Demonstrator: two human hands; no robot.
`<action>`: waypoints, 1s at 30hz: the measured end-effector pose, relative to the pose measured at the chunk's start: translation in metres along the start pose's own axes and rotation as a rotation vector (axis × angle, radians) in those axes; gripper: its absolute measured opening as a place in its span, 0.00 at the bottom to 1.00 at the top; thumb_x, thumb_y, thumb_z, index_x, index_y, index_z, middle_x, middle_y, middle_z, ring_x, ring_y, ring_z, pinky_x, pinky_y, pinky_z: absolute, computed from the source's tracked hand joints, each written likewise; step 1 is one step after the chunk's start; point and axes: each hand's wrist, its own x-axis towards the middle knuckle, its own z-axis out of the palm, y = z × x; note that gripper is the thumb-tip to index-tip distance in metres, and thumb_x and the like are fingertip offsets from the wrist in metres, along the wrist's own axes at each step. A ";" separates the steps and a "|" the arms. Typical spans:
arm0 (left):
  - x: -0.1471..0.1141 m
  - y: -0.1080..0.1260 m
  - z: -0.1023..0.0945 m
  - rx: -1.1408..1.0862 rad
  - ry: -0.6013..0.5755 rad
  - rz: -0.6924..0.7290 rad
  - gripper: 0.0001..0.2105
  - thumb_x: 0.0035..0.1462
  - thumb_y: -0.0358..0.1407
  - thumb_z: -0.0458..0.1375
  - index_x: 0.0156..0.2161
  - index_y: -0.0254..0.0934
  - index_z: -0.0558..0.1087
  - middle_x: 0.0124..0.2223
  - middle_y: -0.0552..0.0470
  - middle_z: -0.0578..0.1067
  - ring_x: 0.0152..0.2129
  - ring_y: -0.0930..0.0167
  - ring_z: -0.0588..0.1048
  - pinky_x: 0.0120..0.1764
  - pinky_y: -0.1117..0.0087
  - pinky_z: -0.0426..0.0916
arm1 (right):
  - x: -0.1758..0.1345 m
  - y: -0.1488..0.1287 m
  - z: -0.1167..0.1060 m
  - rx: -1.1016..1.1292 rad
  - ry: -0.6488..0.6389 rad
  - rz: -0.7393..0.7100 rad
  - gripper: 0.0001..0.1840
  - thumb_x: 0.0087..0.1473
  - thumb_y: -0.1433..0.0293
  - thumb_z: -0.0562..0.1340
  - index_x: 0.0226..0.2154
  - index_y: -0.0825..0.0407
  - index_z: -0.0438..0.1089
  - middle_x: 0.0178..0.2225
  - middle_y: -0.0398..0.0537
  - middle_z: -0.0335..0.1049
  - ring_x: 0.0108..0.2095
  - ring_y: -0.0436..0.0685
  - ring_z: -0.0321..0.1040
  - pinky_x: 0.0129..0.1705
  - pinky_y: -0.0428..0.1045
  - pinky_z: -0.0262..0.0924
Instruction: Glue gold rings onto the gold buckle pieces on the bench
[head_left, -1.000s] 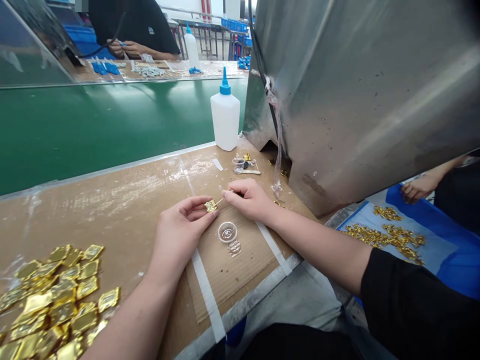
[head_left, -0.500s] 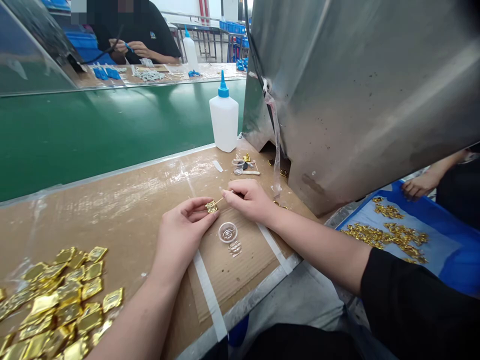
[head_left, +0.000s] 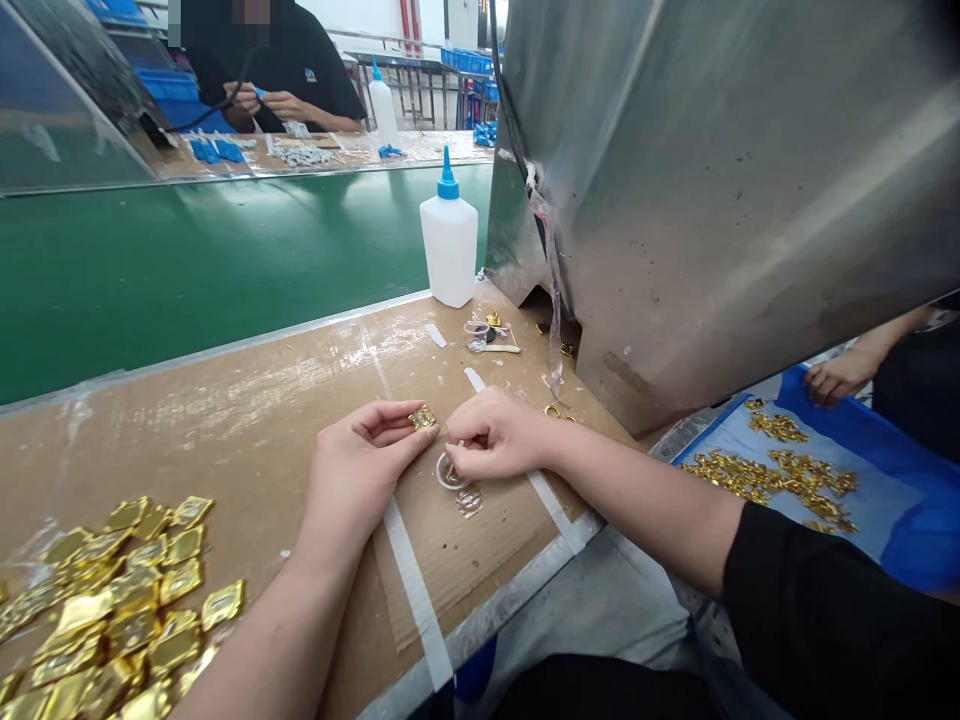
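My left hand (head_left: 367,450) pinches a small square gold piece (head_left: 422,417) between thumb and fingertips, its patterned face turned up. Close beside it, my right hand (head_left: 495,432) is closed over a small round clear dish (head_left: 450,474), fingertips at its rim. The thin wooden stick seen in this hand earlier is mostly hidden by the fingers now. Just below the dish lies a small clear plastic piece (head_left: 469,500). Both sit on a cardboard sheet (head_left: 465,570) taped to the table.
Many gold pieces (head_left: 142,600) are heaped at the left. A white squeeze bottle (head_left: 450,245) with a blue tip stands behind my hands. A metal housing (head_left: 712,200) rises on the right, above a blue tray (head_left: 900,500) of gold parts. Another person works across the green belt (head_left: 225,265).
My right hand has drawn the stick away from the gold piece and come down toward me, over the dish. My left hand keeps its hold, almost in place.
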 end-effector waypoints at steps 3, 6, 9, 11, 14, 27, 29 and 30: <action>0.000 0.001 0.001 0.012 -0.001 -0.005 0.19 0.43 0.39 0.76 0.42 0.36 0.82 0.35 0.47 0.84 0.36 0.62 0.84 0.42 0.67 0.79 | 0.002 -0.001 -0.002 0.039 0.019 0.047 0.19 0.53 0.73 0.58 0.18 0.50 0.47 0.19 0.35 0.43 0.21 0.46 0.45 0.27 0.47 0.41; 0.000 0.001 0.001 0.016 -0.011 -0.013 0.19 0.44 0.39 0.76 0.42 0.36 0.82 0.36 0.47 0.84 0.36 0.62 0.84 0.43 0.65 0.80 | 0.004 -0.003 -0.008 0.072 0.166 0.153 0.22 0.56 0.69 0.57 0.18 0.49 0.45 0.19 0.36 0.41 0.21 0.47 0.43 0.27 0.48 0.41; 0.001 -0.001 0.001 0.025 -0.020 -0.021 0.19 0.43 0.39 0.76 0.42 0.37 0.82 0.35 0.47 0.84 0.36 0.62 0.84 0.42 0.66 0.80 | 0.005 -0.002 -0.009 0.059 0.343 0.210 0.22 0.59 0.67 0.57 0.18 0.50 0.47 0.19 0.36 0.44 0.22 0.47 0.45 0.28 0.48 0.43; 0.001 -0.001 0.001 0.034 -0.014 -0.018 0.19 0.43 0.39 0.76 0.41 0.37 0.82 0.35 0.48 0.84 0.35 0.63 0.84 0.41 0.67 0.80 | 0.006 0.001 -0.007 0.048 0.387 0.216 0.22 0.61 0.67 0.57 0.19 0.50 0.49 0.20 0.37 0.46 0.23 0.47 0.47 0.29 0.47 0.43; 0.001 -0.001 0.001 0.039 -0.009 -0.016 0.18 0.43 0.39 0.76 0.41 0.38 0.82 0.34 0.49 0.84 0.35 0.63 0.84 0.42 0.67 0.79 | 0.007 0.004 -0.004 0.022 0.372 0.239 0.23 0.63 0.66 0.57 0.20 0.51 0.49 0.21 0.37 0.47 0.24 0.47 0.48 0.30 0.47 0.44; 0.001 -0.001 0.001 0.043 -0.011 -0.009 0.19 0.44 0.40 0.76 0.42 0.37 0.82 0.35 0.48 0.84 0.35 0.64 0.83 0.40 0.68 0.79 | 0.008 0.002 -0.007 -0.011 0.335 0.219 0.22 0.61 0.67 0.58 0.19 0.51 0.48 0.20 0.36 0.46 0.23 0.47 0.47 0.30 0.48 0.43; 0.001 0.000 0.001 0.026 -0.020 -0.011 0.20 0.44 0.40 0.76 0.43 0.36 0.81 0.36 0.47 0.84 0.35 0.63 0.83 0.40 0.67 0.79 | 0.004 -0.002 -0.010 -0.009 0.298 0.181 0.23 0.61 0.67 0.57 0.19 0.50 0.47 0.20 0.37 0.45 0.23 0.47 0.46 0.29 0.48 0.44; 0.001 0.000 0.000 0.020 -0.024 -0.010 0.20 0.45 0.41 0.75 0.43 0.36 0.81 0.37 0.47 0.84 0.35 0.63 0.83 0.40 0.67 0.79 | 0.002 -0.004 -0.011 -0.015 0.238 0.157 0.23 0.61 0.67 0.56 0.19 0.50 0.47 0.19 0.37 0.45 0.22 0.48 0.46 0.29 0.48 0.44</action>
